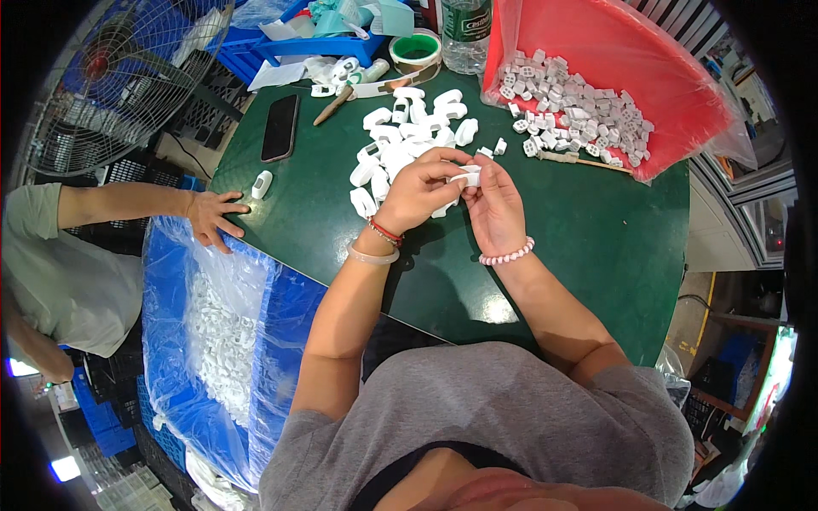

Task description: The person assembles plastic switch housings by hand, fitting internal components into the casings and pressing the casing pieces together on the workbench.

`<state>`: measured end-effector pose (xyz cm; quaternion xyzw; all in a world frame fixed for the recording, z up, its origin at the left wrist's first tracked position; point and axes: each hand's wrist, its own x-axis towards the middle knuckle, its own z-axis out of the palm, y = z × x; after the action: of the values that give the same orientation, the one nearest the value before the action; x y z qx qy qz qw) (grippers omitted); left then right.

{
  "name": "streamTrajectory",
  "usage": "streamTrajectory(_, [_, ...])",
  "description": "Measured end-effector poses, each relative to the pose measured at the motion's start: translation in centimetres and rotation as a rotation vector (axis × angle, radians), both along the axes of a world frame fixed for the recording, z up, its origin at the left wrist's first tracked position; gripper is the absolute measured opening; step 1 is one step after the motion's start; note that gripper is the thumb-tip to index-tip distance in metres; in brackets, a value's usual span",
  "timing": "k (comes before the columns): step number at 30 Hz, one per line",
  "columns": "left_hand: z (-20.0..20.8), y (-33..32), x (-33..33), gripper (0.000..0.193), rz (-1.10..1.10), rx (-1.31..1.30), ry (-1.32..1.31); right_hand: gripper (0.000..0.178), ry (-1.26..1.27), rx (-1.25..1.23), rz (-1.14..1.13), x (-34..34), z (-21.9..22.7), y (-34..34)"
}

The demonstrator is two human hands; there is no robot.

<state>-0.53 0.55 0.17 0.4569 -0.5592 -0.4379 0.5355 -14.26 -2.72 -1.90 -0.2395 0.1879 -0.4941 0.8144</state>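
Observation:
Both hands meet over the middle of the table around one small white plastic casing (467,177). My left hand (416,192) pinches it with the fingers bent over its left end. My right hand (496,203) holds its other end between thumb and fingers, palm turned up. The fingers partly cover the casing, so its full shape is hidden. Just beyond and left of my hands lies a loose pile of similar white casings (399,156). A few small white block-like pieces (500,146) lie close beyond my right fingertips.
The green table (588,247) also bears a phone (280,128), a lone casing (262,185), tape (415,49) and a bottle (466,38). A red plastic-lined tray (673,94) holds small white pieces. At left are a co-worker's hand (215,217), a lined blue bin (290,315) and a fan (111,77).

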Motion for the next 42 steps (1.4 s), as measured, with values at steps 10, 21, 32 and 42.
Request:
streamTrajectory(10, [1.4,-0.6,1.6,0.014,0.010,-0.033,-0.030,0.025,-0.015,-0.085,0.046,1.6,1.0,-0.9])
streamTrajectory(21, [-0.9,-0.2,-0.8,0.013,0.052,-0.167,-0.053,0.039,0.032,-0.227,0.099,-1.4,-2.3,-1.7])
streamTrajectory(32, [-0.7,-0.6,-0.8,0.016,0.144,-0.148,-0.013,0.039,0.037,-0.231,0.114,-0.4,-1.2,-1.4])
streamTrajectory(42, [0.2,0.3,-0.4,0.012,0.103,-0.147,-0.070,0.038,0.058,-0.198,0.067,0.1,-0.7,-0.6])
